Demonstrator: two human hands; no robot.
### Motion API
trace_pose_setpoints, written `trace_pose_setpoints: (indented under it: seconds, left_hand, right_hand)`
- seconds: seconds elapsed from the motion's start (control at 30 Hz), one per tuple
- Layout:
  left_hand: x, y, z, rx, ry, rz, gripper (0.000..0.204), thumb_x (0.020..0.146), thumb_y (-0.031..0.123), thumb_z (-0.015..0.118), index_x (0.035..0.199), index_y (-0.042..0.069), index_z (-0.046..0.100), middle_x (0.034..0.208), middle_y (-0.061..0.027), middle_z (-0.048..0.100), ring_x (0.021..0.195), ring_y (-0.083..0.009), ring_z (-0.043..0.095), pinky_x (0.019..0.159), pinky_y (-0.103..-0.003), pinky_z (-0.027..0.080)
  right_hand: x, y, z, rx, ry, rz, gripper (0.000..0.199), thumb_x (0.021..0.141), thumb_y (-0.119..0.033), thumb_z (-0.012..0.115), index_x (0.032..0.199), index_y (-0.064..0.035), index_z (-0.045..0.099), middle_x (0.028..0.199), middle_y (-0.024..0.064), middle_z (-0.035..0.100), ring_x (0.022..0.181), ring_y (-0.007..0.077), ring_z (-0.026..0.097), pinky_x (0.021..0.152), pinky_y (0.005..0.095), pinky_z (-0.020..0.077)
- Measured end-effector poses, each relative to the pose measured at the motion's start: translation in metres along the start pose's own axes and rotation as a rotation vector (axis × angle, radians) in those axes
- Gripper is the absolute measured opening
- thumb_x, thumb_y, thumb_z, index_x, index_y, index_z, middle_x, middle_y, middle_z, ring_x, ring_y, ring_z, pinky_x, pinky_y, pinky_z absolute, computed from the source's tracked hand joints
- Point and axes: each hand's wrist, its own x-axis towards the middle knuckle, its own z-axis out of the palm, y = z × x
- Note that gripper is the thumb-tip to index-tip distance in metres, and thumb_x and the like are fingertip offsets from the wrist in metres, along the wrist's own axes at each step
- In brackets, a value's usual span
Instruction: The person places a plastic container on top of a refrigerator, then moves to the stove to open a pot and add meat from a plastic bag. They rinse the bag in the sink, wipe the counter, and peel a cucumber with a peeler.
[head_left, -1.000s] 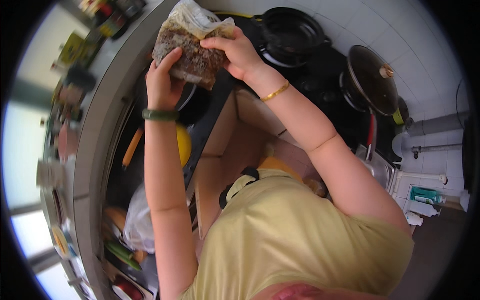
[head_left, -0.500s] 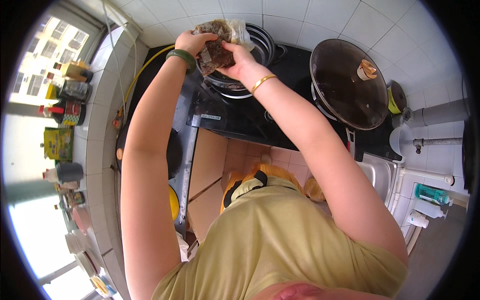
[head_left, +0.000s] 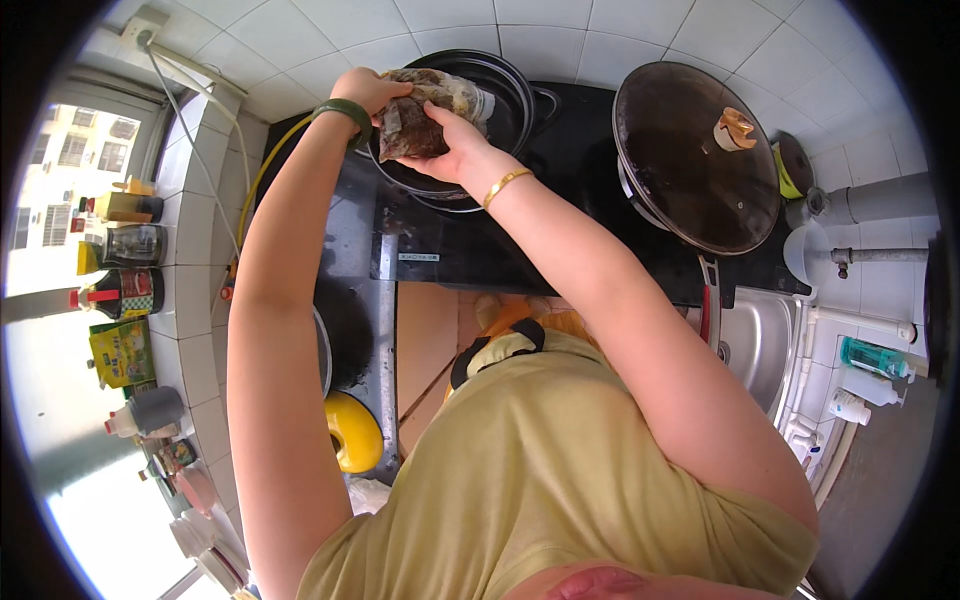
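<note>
Both my hands hold a clear plastic bag of dark brown, lumpy food above the black pot on the cooktop. My left hand, below a green bangle, grips the bag's left side, its thumb over the top. At the right side, my right hand clasps the bag with its thumb on top and fingers underneath. The bag's paler, crumpled end points to the back right, over the pot's opening. What the food is, I cannot make out, and the bag hides part of the pot's inside.
A wide pan with a dark glass lid stands on the black cooktop to the right. Beyond it lies a steel sink. Sauce bottles line the left windowsill. A yellow rounded object sits beside my left arm.
The bag has tilted flatter and sits lower over the pot, still in both hands. My view has shifted slightly, showing more of the yellow object.
</note>
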Motion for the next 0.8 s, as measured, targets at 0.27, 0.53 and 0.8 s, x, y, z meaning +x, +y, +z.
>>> trace_pose_setpoints:
  seconds: [0.27,0.53,0.8]
  left_hand:
    - [0.004,-0.012,-0.013,-0.139,-0.129,-0.26,0.036,0.087,0.037,0.067,0.09,0.002,0.069,0.074,-0.0074,0.068,0.061,-0.0165,0.066,0.048,-0.03,0.054]
    - [0.023,0.005,-0.004,0.07,-0.215,-0.214,0.036,0.092,0.038,0.055,0.077,0.007,0.066,0.059,-0.0042,0.061,0.048,-0.0144,0.057,0.045,-0.029,0.044]
    - [0.026,-0.005,-0.019,0.381,-0.125,0.254,0.045,0.092,0.043,0.06,0.118,0.006,0.064,0.091,-0.0082,0.068,0.072,-0.0196,0.066,0.063,-0.032,0.054]
  right_hand:
    - [-0.069,-0.028,0.005,-1.591,0.038,-0.712,0.072,0.077,-0.019,0.081,0.137,-0.0037,0.045,0.136,0.0173,0.044,0.122,0.0325,0.052,0.104,0.0443,0.0456]
    - [-0.028,-0.04,0.015,-2.205,-0.135,-1.654,0.015,0.078,-0.019,0.075,0.092,-0.0126,0.075,0.091,0.0017,0.065,0.087,0.0251,0.06,0.078,0.0362,0.0514]
    - [0.007,-0.092,0.0,-1.684,0.178,-1.19,0.023,0.089,-0.032,0.067,0.095,-0.0114,0.077,0.091,0.0103,0.073,0.082,0.0238,0.069,0.073,0.0332,0.0527]
